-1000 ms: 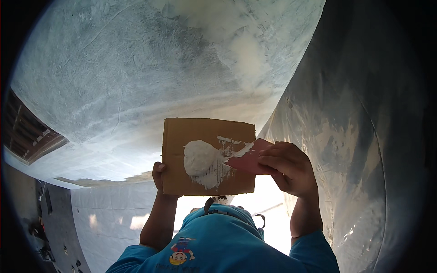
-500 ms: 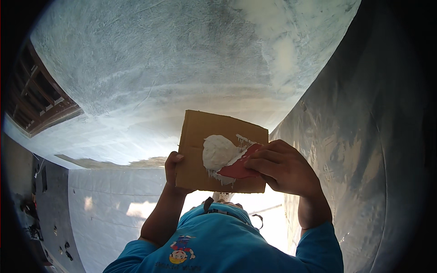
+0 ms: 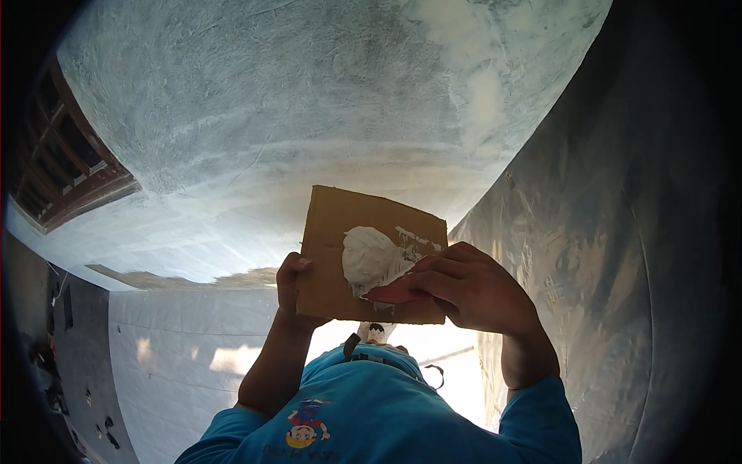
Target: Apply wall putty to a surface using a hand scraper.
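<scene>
My left hand [image 3: 296, 288] grips the left edge of a piece of brown cardboard [image 3: 325, 224], thumb on top and the other fingers hidden beneath. A rounded heap of white putty [image 3: 366, 257] lies at the middle of the cardboard, with thin smears around it. Closed around a red, flat putty scraper [image 3: 396, 290], my right hand [image 3: 475, 288] is over the cardboard's right side. The scraper's edge, coated with white putty, meets the lower right of the heap.
A grey-white wall [image 3: 294, 100] with pale patches stands in front of me. To the left is a brown-framed window [image 3: 66, 147]. Another patchy wall [image 3: 572, 255] rises on the right. A light sheet [image 3: 193, 325] covers the floor, and small objects [image 3: 108, 433] lie at lower left.
The red scraper has tilted and moved slightly left and down against the putty, with my right hand following. The cardboard has shifted a little to the left.
</scene>
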{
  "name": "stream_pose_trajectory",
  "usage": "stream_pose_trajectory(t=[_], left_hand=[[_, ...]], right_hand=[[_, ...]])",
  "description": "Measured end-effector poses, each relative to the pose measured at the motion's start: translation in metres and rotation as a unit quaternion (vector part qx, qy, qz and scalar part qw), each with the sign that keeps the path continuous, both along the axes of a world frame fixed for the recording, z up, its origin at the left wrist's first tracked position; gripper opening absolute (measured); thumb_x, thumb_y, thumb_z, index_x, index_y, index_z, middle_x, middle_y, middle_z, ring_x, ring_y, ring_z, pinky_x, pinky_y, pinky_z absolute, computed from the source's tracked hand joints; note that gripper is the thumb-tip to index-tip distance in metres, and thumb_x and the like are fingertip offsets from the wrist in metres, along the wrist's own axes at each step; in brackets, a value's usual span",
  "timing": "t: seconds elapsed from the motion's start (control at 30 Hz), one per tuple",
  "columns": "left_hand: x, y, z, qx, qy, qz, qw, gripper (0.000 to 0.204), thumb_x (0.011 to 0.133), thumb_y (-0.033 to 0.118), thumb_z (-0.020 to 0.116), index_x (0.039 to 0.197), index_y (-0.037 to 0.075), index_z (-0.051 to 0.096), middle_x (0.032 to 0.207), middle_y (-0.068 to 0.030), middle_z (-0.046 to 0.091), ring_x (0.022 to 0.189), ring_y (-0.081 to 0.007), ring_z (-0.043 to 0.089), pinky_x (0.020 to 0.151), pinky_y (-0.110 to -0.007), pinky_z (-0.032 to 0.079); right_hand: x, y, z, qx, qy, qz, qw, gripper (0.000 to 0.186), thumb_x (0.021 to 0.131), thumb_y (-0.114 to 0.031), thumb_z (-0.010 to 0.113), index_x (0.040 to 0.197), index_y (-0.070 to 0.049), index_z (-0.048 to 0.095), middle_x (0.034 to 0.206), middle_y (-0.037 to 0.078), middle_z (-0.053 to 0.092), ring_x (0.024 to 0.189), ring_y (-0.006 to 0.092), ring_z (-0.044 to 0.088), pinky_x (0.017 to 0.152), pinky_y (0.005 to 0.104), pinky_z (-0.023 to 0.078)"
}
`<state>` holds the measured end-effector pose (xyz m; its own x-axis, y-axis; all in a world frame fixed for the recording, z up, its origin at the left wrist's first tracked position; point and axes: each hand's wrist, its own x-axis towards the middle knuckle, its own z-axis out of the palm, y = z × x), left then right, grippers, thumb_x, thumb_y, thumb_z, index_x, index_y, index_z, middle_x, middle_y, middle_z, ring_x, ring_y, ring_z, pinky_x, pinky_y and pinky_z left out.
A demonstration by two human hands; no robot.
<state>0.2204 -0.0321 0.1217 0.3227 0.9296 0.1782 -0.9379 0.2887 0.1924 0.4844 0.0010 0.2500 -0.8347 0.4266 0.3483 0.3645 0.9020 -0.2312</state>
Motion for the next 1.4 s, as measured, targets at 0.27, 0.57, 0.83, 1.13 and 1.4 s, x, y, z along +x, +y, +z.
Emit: stream_pose_trajectory(t=[0.27, 0.57, 0.83, 1.13, 1.4], left_hand=[[-0.010, -0.002, -0.009, -0.030, 0.004, 0.014, 0.999, 0.068, 0.086, 0.032, 0.048, 0.143, -0.005, 0.040, 0.132, -0.0256, 0.058, 0.105, -0.0379, 0.067, 0.079, -0.044, 0.062], [-0.012, -0.003, -0.007, -0.064, 0.030, 0.035, 0.997, 0.068, 0.086, 0.031, 0.049, 0.143, -0.004, 0.041, 0.133, -0.0248, 0.058, 0.109, -0.0377, 0.066, 0.081, -0.044, 0.061], [-0.004, 0.004, -0.002, -0.047, 0.013, -0.009, 0.999, 0.066, 0.087, 0.031, 0.048, 0.143, -0.004, 0.041, 0.133, -0.0243, 0.057, 0.114, -0.0370, 0.064, 0.088, -0.044, 0.059], [-0.005, 0.003, -0.012, -0.040, -0.048, -0.046, 0.997, 0.067, 0.085, 0.029, 0.049, 0.143, -0.004, 0.040, 0.136, -0.0249, 0.054, 0.123, -0.0397, 0.057, 0.101, -0.051, 0.052], [-0.007, 0.006, -0.002, -0.053, -0.003, -0.012, 0.999, 0.067, 0.087, 0.031, 0.049, 0.144, -0.004, 0.039, 0.134, -0.0244, 0.056, 0.119, -0.0381, 0.061, 0.095, -0.049, 0.056]], right_hand=[[0.025, 0.015, -0.012, -0.285, 0.107, -0.082, 0.949, 0.028, 0.088, 0.003, 0.063, 0.114, -0.006, 0.063, 0.103, 0.010, 0.071, 0.091, 0.0221, 0.071, 0.080, 0.0327, 0.055], [0.019, 0.013, -0.026, -0.297, 0.195, -0.107, 0.929, 0.029, 0.089, 0.006, 0.061, 0.117, -0.002, 0.062, 0.102, 0.010, 0.072, 0.093, 0.0163, 0.069, 0.084, 0.0314, 0.055], [-0.009, 0.012, -0.015, -0.059, 0.077, -0.083, 0.992, 0.026, 0.085, -0.002, 0.067, 0.111, -0.006, 0.066, 0.093, 0.011, 0.073, 0.085, 0.0278, 0.071, 0.077, 0.0374, 0.057], [-0.009, 0.014, -0.021, -0.111, 0.027, -0.072, 0.991, 0.028, 0.082, -0.002, 0.066, 0.110, -0.008, 0.067, 0.090, 0.008, 0.072, 0.082, 0.0264, 0.069, 0.076, 0.0387, 0.055], [-0.003, 0.023, -0.029, -0.120, 0.046, -0.082, 0.988, 0.028, 0.079, -0.001, 0.064, 0.106, -0.009, 0.068, 0.092, 0.007, 0.072, 0.085, 0.0260, 0.069, 0.079, 0.0379, 0.055]])
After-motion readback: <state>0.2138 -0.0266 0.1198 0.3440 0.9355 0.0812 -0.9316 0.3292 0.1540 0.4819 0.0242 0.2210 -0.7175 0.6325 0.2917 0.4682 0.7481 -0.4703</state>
